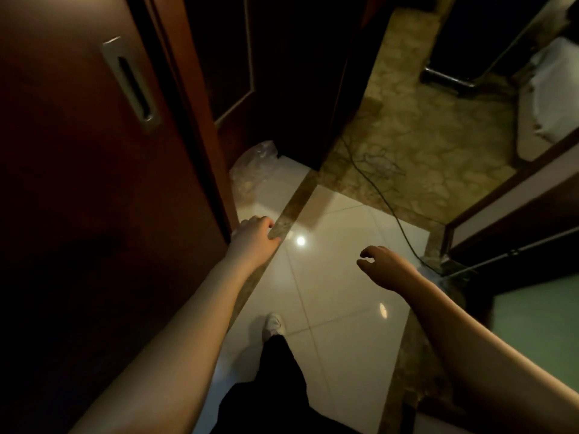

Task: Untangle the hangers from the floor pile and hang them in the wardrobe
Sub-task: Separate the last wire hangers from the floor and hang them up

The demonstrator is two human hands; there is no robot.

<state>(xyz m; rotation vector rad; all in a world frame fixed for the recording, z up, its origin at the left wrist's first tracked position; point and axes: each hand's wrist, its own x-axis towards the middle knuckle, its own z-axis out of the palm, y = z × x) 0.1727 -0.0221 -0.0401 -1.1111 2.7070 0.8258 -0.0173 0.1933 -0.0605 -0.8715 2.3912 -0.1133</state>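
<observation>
Both hands empty above the tiled floor

The left hand [255, 231] hung loosely curled beside the sliding wardrobe door [94, 151]; the right hand [380, 261] hovered relaxed, holding nothing. The tangled hangers [377, 164] lay ahead on the patterned floor [438, 136], well apart.

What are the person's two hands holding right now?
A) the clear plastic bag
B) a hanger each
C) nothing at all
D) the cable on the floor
C: the left hand and right hand both hang over the white floor tiles with loosely curled fingers and nothing in them.
</observation>
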